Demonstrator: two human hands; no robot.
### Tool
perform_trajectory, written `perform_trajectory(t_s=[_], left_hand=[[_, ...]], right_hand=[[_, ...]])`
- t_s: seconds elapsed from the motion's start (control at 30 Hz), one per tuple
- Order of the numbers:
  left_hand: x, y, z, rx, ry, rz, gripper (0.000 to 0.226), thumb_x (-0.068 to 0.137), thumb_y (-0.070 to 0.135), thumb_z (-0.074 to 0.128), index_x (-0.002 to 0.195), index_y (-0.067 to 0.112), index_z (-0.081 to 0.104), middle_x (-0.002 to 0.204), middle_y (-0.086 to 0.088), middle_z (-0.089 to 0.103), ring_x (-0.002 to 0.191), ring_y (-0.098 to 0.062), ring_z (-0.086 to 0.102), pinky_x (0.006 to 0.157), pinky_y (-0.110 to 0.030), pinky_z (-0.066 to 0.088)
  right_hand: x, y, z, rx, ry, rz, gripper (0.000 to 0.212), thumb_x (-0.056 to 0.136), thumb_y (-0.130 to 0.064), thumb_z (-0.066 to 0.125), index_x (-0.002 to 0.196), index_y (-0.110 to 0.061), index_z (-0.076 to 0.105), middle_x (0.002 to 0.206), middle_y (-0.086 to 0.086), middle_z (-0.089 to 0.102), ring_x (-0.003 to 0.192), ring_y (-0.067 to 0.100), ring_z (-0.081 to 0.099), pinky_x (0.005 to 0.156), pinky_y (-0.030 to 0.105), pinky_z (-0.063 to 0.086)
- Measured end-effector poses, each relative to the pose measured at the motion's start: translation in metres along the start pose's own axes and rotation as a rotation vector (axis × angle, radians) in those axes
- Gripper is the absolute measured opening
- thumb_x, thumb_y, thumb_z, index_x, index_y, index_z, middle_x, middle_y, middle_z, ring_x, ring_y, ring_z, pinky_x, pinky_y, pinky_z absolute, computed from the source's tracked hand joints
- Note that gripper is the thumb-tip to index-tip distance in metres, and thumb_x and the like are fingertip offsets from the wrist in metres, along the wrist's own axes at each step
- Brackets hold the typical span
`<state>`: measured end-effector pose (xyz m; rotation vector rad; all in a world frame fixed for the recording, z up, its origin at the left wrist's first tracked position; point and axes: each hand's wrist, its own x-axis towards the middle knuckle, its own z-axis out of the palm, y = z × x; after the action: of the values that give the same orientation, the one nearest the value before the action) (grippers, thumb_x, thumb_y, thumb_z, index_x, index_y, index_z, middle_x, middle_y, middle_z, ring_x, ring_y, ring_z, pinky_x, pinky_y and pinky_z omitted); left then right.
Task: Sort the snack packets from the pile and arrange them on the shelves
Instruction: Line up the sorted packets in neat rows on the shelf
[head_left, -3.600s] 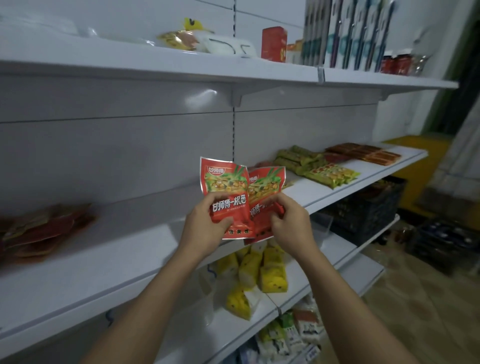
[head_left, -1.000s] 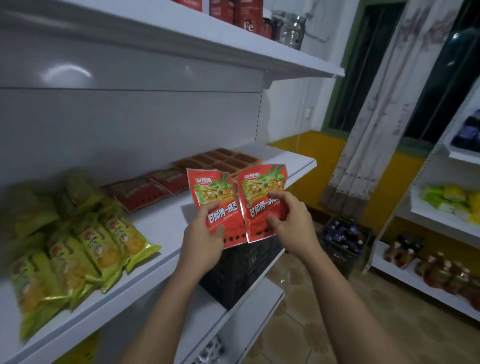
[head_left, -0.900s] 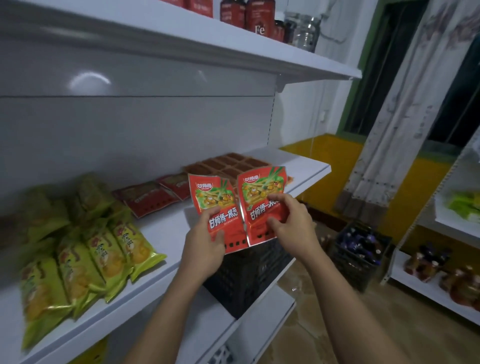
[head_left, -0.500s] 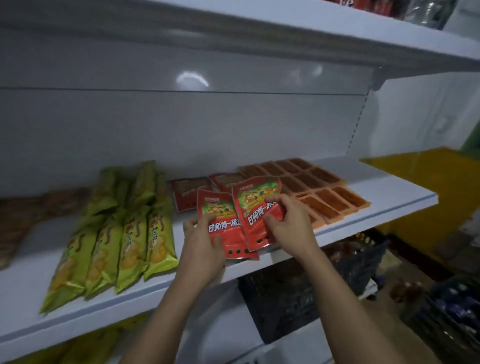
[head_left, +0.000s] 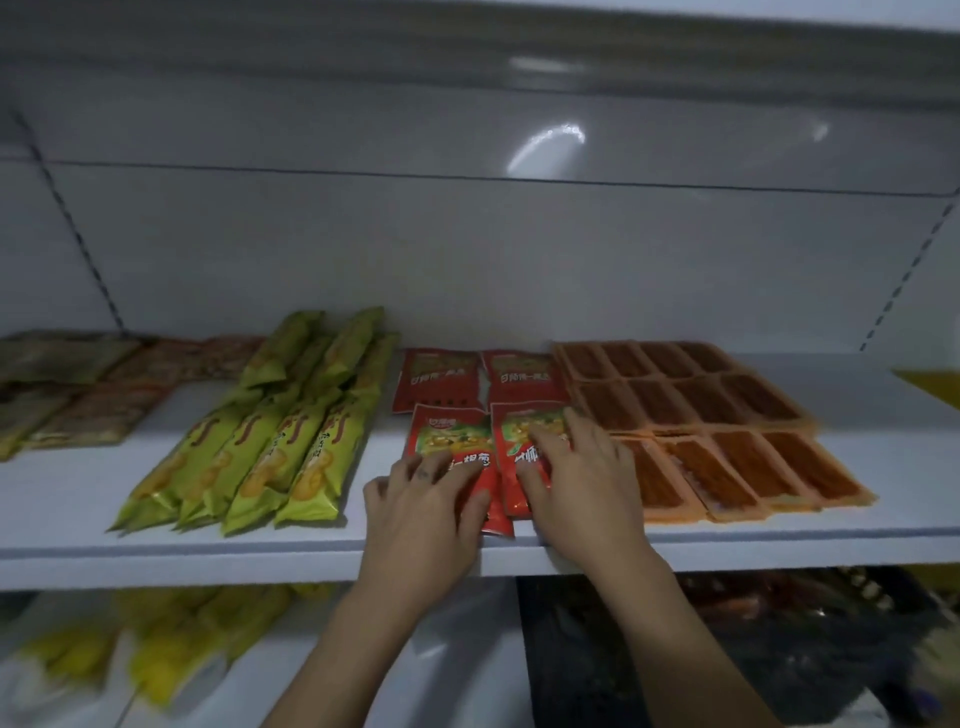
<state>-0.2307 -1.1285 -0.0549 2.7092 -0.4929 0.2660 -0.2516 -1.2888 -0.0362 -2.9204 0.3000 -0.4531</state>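
Your left hand (head_left: 421, 514) and right hand (head_left: 582, 488) press flat on the front red packets (head_left: 447, 441) at the front edge of the white shelf (head_left: 62, 493). They fill the lane between the green packets (head_left: 270, 457) on the left and the orange packets (head_left: 727, 405) on the right. The back red packets (head_left: 436, 382) close that lane toward the back wall (head_left: 467, 260). A thin bare strip runs between green and red. Wider bare shelf lies at the front edge left of the green packets, and at the right end beyond the orange packets. Brown packets (head_left: 88, 395) fill the back left corner. The upper shelf (head_left: 467, 52) hangs overhead, with open height under it.
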Motion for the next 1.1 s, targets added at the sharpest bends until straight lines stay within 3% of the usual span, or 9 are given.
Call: perform_trajectory(t_s=[0.17,0.5,0.8,1.1], left_hand=[[-0.004,0.002,0.005,0.096,0.07,-0.064,0.039,0.087,0.05,0.044,0.11,0.033,0.071,0.112,0.004,0.07,0.103,-0.028,0.064,0.079,-0.045,0.049],[-0.001,0.008,0.014,0.062,0.166,-0.14,0.042,0.088,0.04,0.038,0.112,0.027,0.07,0.118,0.0,0.068,0.111,-0.031,0.06,0.084,-0.046,0.046],[0.004,-0.002,0.006,0.06,0.058,-0.053,0.04,0.102,0.04,0.038,0.14,0.031,0.048,0.145,0.006,0.047,0.133,-0.021,0.038,0.104,-0.037,0.032],[-0.008,-0.033,-0.038,0.029,0.184,0.045,0.045,0.09,0.044,0.045,0.126,0.022,0.062,0.124,-0.002,0.063,0.113,-0.026,0.055,0.094,-0.04,0.043]], right_hand=[[-0.003,0.004,0.007,-0.035,-0.114,-0.055,0.051,0.103,-0.051,0.026,0.149,-0.032,0.033,0.158,0.001,0.029,0.145,0.022,0.023,0.117,0.038,0.017],[-0.004,0.007,0.011,-0.014,-0.13,-0.08,0.053,0.103,-0.047,0.025,0.151,-0.027,0.031,0.159,0.006,0.028,0.146,0.025,0.022,0.117,0.041,0.02],[-0.004,0.001,0.008,0.009,-0.122,-0.034,0.052,0.102,-0.049,0.032,0.15,-0.03,0.031,0.159,0.003,0.027,0.147,0.024,0.021,0.119,0.042,0.016],[-0.006,-0.063,-0.015,0.119,0.009,-0.167,0.056,0.099,-0.046,0.044,0.151,-0.028,0.033,0.158,0.002,0.03,0.146,0.02,0.021,0.121,0.038,0.008]])
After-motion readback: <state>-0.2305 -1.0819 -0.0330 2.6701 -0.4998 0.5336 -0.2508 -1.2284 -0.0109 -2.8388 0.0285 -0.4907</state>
